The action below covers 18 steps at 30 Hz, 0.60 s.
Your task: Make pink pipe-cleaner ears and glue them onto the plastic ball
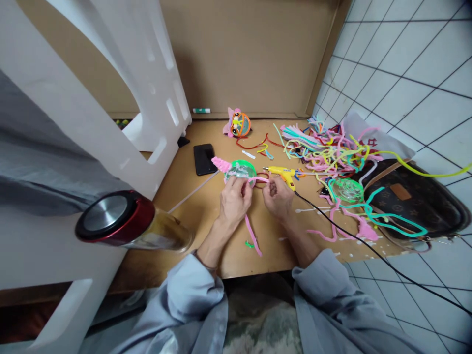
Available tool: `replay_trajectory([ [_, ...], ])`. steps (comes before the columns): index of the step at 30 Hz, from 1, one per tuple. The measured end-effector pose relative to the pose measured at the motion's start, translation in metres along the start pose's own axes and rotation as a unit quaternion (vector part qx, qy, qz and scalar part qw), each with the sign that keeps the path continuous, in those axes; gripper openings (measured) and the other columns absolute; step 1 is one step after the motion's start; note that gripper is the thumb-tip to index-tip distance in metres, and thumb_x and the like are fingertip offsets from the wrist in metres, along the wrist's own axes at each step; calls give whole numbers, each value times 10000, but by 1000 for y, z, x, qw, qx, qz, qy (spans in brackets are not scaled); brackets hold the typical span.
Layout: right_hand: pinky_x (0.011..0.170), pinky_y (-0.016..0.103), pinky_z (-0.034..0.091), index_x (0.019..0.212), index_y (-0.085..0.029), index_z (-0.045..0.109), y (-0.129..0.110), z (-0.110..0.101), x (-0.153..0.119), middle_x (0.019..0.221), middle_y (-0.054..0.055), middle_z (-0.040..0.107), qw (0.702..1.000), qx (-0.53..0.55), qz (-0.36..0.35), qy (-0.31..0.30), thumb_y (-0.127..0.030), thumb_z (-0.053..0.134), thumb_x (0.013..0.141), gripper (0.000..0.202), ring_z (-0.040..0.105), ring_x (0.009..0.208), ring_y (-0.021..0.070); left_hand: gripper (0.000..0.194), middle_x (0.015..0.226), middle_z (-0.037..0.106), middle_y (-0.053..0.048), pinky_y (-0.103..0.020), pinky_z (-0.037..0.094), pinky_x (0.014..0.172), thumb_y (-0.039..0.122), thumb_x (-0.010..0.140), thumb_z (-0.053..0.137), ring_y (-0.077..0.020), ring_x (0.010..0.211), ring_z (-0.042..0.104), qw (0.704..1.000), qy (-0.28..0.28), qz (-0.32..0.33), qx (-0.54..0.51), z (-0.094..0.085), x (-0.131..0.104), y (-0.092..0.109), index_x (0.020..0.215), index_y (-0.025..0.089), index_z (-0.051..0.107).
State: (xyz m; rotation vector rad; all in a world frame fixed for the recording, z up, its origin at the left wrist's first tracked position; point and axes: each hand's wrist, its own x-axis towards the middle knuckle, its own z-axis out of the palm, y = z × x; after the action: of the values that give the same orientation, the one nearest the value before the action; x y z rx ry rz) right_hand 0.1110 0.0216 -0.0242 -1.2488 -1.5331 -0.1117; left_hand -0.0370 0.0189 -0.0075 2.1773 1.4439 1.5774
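Note:
My left hand is pinched around a pink fuzzy stem, whose loose end hangs down toward the table's front edge. My right hand is closed on the same stem's other end, to the right. Just beyond my fingers lies a round green-rimmed piece with a clear middle and a pink fuzzy cone at its upper left. A yellow glue gun rests right behind my right hand. A green scrap lies below my left hand.
A red-lidded bottle stands at the left. Behind are a black phone, a glue stick and a small orange-rimmed figure. Tangled colored stems, a brown bag and a black cord occupy the right.

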Motion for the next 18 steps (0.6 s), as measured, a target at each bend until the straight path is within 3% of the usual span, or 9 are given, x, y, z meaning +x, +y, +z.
replay_trajectory([
  [4, 493, 235, 410, 721, -245, 510, -15, -1, -1, 544, -68, 525, 972, 166, 166, -7, -232, 558, 803, 96, 507, 471, 108, 125, 706, 606, -13, -246, 441, 619, 161, 856, 561, -127, 618, 537, 999, 9, -14, -36, -1, 0, 2, 776, 178, 655],
  [8, 457, 216, 444, 725, -236, 512, -27, -2, 1, 528, -75, 591, 892, 349, 288, -18, -263, 605, 760, 103, 554, 436, 102, 90, 642, 588, 11, -243, 436, 608, 185, 819, 590, -117, 586, 520, 990, 14, -96, -104, -2, 1, 7, 752, 182, 651],
  [10, 434, 208, 447, 730, -229, 516, -31, -1, 2, 536, -71, 622, 854, 407, 324, -15, -286, 639, 732, 136, 561, 421, 100, 80, 604, 576, 25, -235, 423, 566, 229, 812, 611, -109, 543, 507, 970, 18, -170, -171, 0, 2, 10, 766, 180, 655],
  [13, 431, 201, 458, 729, -227, 507, -34, 2, 3, 547, -69, 639, 818, 455, 351, -19, -322, 698, 698, 215, 561, 420, 92, 132, 530, 544, 48, -220, 394, 480, 303, 809, 630, -100, 458, 486, 918, 40, -270, -287, 4, 3, 13, 765, 179, 635],
  [15, 434, 195, 458, 730, -229, 505, -36, 2, 3, 551, -70, 640, 806, 471, 357, -18, -331, 723, 687, 244, 564, 434, 90, 180, 514, 538, 55, -211, 392, 457, 347, 808, 655, -95, 435, 489, 895, 68, -290, -333, 7, 4, 15, 752, 182, 614],
  [18, 438, 198, 464, 720, -233, 509, -40, 1, 2, 539, -76, 632, 795, 483, 365, -32, -322, 727, 683, 239, 563, 436, 90, 243, 544, 556, 52, -200, 414, 467, 398, 802, 704, -86, 452, 517, 889, 100, -277, -350, 8, 4, 17, 749, 181, 608],
])
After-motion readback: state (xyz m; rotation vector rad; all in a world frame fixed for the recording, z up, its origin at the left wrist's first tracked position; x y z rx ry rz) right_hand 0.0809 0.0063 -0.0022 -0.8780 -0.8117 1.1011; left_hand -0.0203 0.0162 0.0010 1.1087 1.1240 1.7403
